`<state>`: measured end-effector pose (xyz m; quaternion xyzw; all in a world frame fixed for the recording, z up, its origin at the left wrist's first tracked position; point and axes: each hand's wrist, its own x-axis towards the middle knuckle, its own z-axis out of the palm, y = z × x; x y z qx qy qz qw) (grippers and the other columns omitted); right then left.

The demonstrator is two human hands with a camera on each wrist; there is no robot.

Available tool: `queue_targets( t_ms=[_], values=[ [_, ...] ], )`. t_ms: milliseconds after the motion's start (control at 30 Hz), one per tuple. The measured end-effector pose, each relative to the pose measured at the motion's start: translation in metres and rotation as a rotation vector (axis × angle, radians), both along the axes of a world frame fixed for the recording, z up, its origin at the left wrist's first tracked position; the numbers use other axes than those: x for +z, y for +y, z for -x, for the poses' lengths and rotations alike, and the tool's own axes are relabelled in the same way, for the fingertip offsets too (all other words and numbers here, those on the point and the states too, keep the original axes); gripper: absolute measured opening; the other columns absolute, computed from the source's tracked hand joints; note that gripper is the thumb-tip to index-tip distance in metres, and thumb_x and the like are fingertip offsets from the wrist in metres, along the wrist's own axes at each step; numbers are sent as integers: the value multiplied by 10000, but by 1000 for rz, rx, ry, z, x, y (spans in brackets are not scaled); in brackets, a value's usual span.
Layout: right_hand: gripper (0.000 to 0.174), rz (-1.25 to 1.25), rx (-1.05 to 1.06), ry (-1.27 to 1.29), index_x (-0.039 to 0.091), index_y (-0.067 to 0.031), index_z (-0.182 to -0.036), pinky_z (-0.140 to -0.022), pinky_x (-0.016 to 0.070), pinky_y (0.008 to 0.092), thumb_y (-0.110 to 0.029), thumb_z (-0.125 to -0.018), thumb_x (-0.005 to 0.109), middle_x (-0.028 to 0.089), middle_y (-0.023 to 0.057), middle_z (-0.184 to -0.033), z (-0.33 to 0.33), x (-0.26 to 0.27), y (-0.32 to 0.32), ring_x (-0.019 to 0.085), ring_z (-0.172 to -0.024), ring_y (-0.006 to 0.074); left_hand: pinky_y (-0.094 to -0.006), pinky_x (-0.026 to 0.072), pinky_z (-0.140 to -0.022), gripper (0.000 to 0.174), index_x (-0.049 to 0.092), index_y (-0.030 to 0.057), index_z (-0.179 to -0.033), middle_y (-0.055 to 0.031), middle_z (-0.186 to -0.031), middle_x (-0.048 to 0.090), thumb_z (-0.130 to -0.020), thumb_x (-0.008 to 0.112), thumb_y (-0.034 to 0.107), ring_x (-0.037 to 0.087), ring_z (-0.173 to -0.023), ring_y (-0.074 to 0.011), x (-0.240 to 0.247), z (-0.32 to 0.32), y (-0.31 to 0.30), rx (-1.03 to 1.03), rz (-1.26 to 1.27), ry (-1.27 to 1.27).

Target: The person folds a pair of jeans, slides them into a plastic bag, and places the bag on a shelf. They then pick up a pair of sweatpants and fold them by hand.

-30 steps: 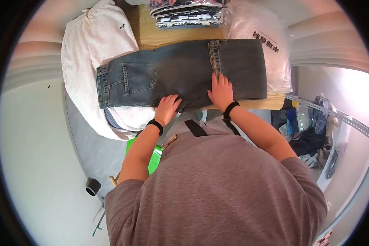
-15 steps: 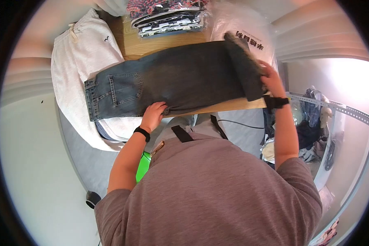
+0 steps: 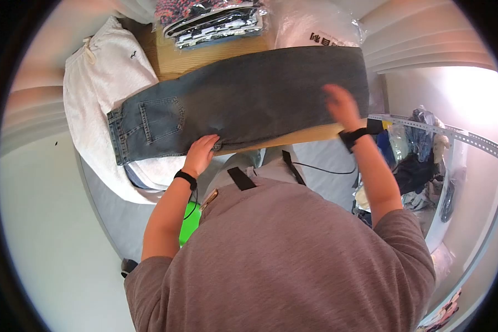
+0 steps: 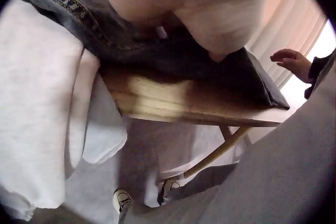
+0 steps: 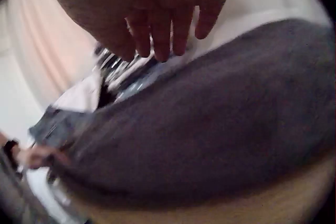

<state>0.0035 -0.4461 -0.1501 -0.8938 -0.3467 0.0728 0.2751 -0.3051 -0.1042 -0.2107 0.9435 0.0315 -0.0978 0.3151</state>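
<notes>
Spanning a wooden table (image 3: 174,62), a pair of faded dark denim jeans (image 3: 260,97) lies with its waistband at nine o'clock, its smooth leg end at three and one back pocket (image 3: 163,119) showing. Clock positions are taken from the middle of the jeans in the head view. At seven to eight o'clock, the person's left hand (image 3: 201,152) rests on the near edge, fingers laid over the denim; whether they pinch the fabric cannot be told, since the thumb side is hidden there. At three o'clock the right hand (image 3: 342,105), blurred, is raised over the legs and holds nothing; the right wrist view shows its fingers (image 5: 161,37) straight and slightly spread.

Off-white drawstring sweatpants (image 3: 102,83) lie toward nine to ten o'clock, partly under the waistband end and hanging over the table edge. Near eleven to twelve o'clock sits a stack of plastic-wrapped garments (image 3: 218,27); at one o'clock is a clear plastic bag (image 3: 310,25) with dark printed characters. Between three and four, more clothing (image 3: 418,171) is piled beside a perforated metal rail (image 3: 470,138).
</notes>
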Motion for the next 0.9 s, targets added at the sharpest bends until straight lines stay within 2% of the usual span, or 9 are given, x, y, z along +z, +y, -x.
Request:
queue_targets(
  t_ms=[100, 167, 333, 467, 500, 567, 633, 767, 900],
  values=[
    [431, -114, 510, 24, 581, -85, -1102, -924, 412, 403, -177, -698, 699, 580, 93, -1142, 82, -26, 64, 527, -1084, 271, -390, 365, -972, 479, 535, 59, -1162, -98, -1240, 496, -692, 603, -6, 438, -1178, -282, -2, 3, 0, 26, 38, -28],
    [470, -54, 550, 41, 566, -85, -1122, -949, 389, 404, -189, -686, 709, 558, 96, -1176, 109, -40, 82, 493, -1130, 270, -387, 365, -975, 487, 539, 57, -1162, -110, -1200, 510, -683, 611, 3, 442, -1164, -295, 9, 1, -3, 26, -65, -88],
    [470, 49, 496, -47, 569, -72, -1119, -953, 396, 406, -93, -656, 649, 563, 107, -1165, 108, -91, 77, 497, -1120, 282, -371, 413, -872, 276, 594, 9, -964, -115, -1025, 530, -689, 606, 34, 492, -992, -295, 10, 7, 1, 103, -35, -178],
    [382, 96, 437, 133, 600, -78, -1074, -910, 437, 380, -76, -692, 598, 588, 104, -1131, 84, -79, 73, 527, -1073, 288, -381, 429, -841, 237, 594, 11, -975, -132, -970, 573, -748, 587, 81, 524, -953, -311, -7, 8, 7, 197, 2, -175],
    [364, 138, 416, 228, 609, -84, -1066, -904, 442, 373, -81, -703, 591, 593, 100, -1127, 78, -74, 76, 530, -1068, 287, -398, 438, -812, 218, 595, 15, -977, -148, -949, 590, -790, 566, 124, 542, -924, -327, -9, 5, 8, 308, 30, -131],
    [269, 103, 354, 274, 639, -60, -994, -871, 457, 365, -103, -734, 583, 623, 121, -1059, 64, -62, 79, 563, -1007, 302, -416, 448, -783, 214, 596, 19, -979, -164, -927, 606, -833, 545, 167, 561, -895, -344, -13, -2, 10, 421, 60, -88],
    [238, 331, 146, 403, 652, -35, -967, -829, 464, 372, -168, -777, 598, 639, 154, -978, 51, -50, 82, 586, -947, 327, -458, 457, -725, 264, 583, 26, -966, -189, -893, 620, -899, 477, 259, 579, -853, -380, -13, -12, 13, 504, 77, -24],
    [288, 301, 184, 375, 673, -82, -965, -780, 476, 409, -316, -816, 596, 650, 144, -932, 33, -77, 85, 601, -881, 338, -476, 455, -702, 317, 564, 23, -941, -205, -852, 616, -925, 425, 308, 578, -837, -400, -31, -31, 13, 579, -70, -35],
    [317, 401, 147, 422, 680, -79, -945, -773, 474, 411, -359, -834, 580, 650, 143, -923, 30, -69, 97, 603, -871, 338, -473, 452, -714, 332, 561, 26, -924, -212, -866, 609, -918, 433, 331, 577, -850, -390, -15, -42, 10, 607, -107, 212]
  ],
)
